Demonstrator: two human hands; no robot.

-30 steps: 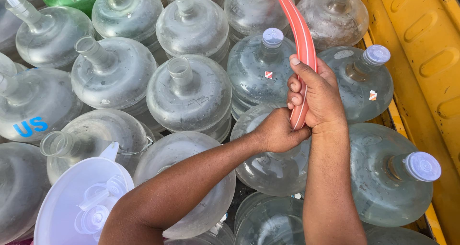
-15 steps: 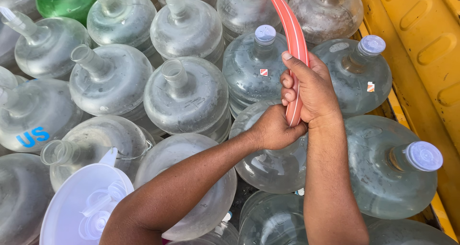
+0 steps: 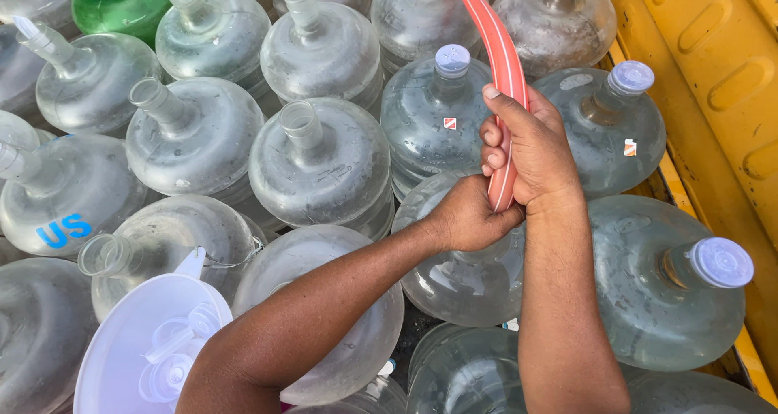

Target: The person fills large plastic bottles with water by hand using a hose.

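Right now both hands meet near the middle of the frame on the red striped hose (image 3: pixel 504 82), which comes down from the top edge. The right hand (image 3: pixel 531 151) is wrapped tight around it, thumb laid along the tube, and the left hand (image 3: pixel 466 215) is clenched at its lower end, over the neck of a clear jug (image 3: pixel 466 276) just below. I'd judge the tip should stay pinned straight down into that mouth, with the upper hand steadying the hose so it cannot kick sideways; whether water is running I cannot tell. All around stand big clear water jugs: two with pale caps at centre top (image 3: pixel 438 110) and upper right (image 3: pixel 608 126), another capped at right (image 3: pixel 673 288), several open-necked at left, like one (image 3: pixel 320 163), and seemingly empty. A green jug (image 3: pixel 121 5) sits upper left. At lower left, a white funnel (image 3: pixel 150 345) holds loose caps (image 3: pixel 166 361).
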